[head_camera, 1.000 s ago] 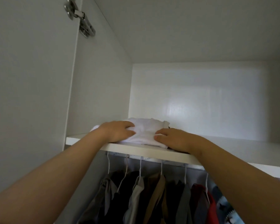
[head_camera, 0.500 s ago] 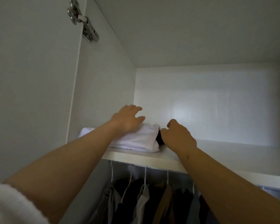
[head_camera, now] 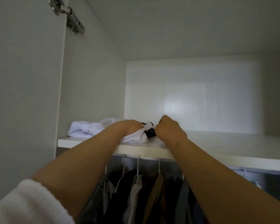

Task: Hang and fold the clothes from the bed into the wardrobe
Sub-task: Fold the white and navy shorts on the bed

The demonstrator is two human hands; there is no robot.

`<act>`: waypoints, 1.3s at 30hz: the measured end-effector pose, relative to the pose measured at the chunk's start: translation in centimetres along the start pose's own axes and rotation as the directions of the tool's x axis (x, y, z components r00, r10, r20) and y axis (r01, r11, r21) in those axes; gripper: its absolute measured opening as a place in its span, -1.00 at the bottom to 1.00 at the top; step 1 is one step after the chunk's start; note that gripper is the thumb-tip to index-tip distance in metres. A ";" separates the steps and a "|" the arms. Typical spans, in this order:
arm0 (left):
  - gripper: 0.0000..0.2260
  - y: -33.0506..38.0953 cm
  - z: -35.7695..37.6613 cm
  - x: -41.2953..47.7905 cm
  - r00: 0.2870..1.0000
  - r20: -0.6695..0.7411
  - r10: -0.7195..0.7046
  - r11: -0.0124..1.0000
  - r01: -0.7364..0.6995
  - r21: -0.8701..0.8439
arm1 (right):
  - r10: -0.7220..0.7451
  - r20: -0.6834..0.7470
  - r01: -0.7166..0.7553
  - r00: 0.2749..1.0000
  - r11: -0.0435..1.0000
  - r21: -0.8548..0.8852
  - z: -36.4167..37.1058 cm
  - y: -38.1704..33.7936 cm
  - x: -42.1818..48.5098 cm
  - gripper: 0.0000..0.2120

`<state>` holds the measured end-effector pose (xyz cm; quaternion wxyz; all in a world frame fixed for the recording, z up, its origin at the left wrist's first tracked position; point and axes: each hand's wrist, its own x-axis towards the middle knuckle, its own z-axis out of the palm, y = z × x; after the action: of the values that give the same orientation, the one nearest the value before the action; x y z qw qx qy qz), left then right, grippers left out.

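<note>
A folded white garment (head_camera: 87,128) with a dark patch (head_camera: 150,133) at its right end lies on the left part of the wardrobe's top shelf (head_camera: 225,147), close to the side wall. My left hand (head_camera: 129,128) lies over the garment's right end, fingers curled down into the cloth. My right hand (head_camera: 169,129) is balled up against the dark patch and grips that end of the garment. Both forearms reach up over the shelf's front edge.
Below the shelf, several dark, grey and brown garments (head_camera: 141,191) hang on white hangers from a rail. The open wardrobe door (head_camera: 23,78) stands at the left with a metal hinge (head_camera: 71,18) near the top. The shelf runs on to the right.
The garment has slid deeper and further left on the shelf. My left hand went from flat on top to curled over its right end, and my right hand closed at the dark patch.
</note>
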<state>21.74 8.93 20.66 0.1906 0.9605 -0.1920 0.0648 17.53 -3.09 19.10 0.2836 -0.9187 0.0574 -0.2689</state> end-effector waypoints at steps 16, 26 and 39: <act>-0.72 -3.5 6.9 -9.5 0.690 -0.719 0.084 0.996 -0.084 0.035 | -0.498 -0.227 0.544 0.837 0.710 0.447 0.2 2.0 -10.6 -0.81; -0.78 -3.0 17.6 -16.6 0.800 -0.601 -0.005 0.939 -0.203 -0.278 | -0.160 0.110 0.022 0.981 0.654 0.756 7.7 13.2 -17.3 -0.77; -0.82 0.1 34.6 -20.5 0.960 0.277 -0.028 0.570 0.243 -0.785 | 0.551 0.344 -0.636 0.760 0.523 0.568 9.4 25.9 -31.7 -0.81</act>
<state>4.72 2.36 -15.19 0.5892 0.7787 -0.1462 -0.1585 -3.24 -11.89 -16.33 0.6633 -0.6974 0.2517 -0.1016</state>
